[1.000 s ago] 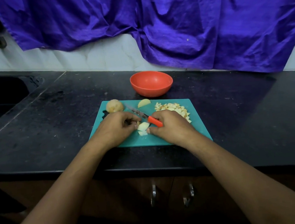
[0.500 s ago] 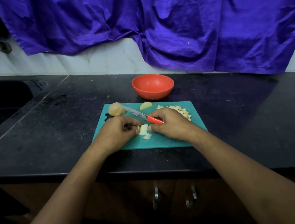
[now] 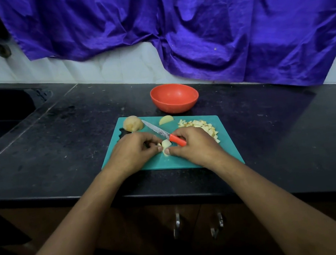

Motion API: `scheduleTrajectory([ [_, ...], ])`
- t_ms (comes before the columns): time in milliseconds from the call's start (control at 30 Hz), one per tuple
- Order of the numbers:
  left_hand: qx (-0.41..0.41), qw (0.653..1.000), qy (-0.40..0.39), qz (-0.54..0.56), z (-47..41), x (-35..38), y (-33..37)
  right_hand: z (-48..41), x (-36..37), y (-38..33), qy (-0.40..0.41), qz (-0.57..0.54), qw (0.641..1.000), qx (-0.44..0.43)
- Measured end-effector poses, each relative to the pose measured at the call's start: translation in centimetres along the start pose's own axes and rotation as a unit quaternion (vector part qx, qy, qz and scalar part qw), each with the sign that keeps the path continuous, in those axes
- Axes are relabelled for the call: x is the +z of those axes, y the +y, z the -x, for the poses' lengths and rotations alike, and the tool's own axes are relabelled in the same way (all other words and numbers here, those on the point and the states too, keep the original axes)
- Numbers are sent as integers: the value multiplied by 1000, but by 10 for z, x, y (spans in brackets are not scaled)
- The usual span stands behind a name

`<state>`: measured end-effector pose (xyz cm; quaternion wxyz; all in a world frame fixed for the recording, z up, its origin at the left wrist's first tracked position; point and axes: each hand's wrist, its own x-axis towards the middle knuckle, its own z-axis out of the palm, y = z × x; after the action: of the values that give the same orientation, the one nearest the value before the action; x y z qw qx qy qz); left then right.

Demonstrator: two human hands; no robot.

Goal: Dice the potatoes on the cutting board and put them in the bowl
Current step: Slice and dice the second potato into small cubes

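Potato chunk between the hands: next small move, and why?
Probably bring the knife down across the potato chunk and slice. The right hand grips the red handle, blade angled away; the left hand holds the chunk, which looks larger than the diced pile.

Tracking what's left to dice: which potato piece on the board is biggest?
The rounded yellow-brown potato at the teal cutting board's far-left corner, by the red-handled knife's tip; the pale wedge and diced pile are smaller.

Dim, soft focus, wide-angle edge warping
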<state>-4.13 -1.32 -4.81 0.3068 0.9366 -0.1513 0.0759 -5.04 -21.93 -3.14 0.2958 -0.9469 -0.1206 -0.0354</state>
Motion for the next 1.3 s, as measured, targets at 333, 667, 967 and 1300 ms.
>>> scheduleTrajectory([
  [333, 12, 999, -38, -21, 0, -5, 7, 16, -6, 8, 51, -115, 991, 48],
  [667, 12, 998, 44, -42, 6, 7, 15, 53, -16, -21, 31, 62, 997, 33],
  [967, -7, 997, 58, -47, 6, 10, 12, 56, -10, -42, 10, 154, 988, 27],
  [1300, -32, 998, 57, -25, 7, 9, 16, 49, -3, -57, -12, 208, 977, 40],
])
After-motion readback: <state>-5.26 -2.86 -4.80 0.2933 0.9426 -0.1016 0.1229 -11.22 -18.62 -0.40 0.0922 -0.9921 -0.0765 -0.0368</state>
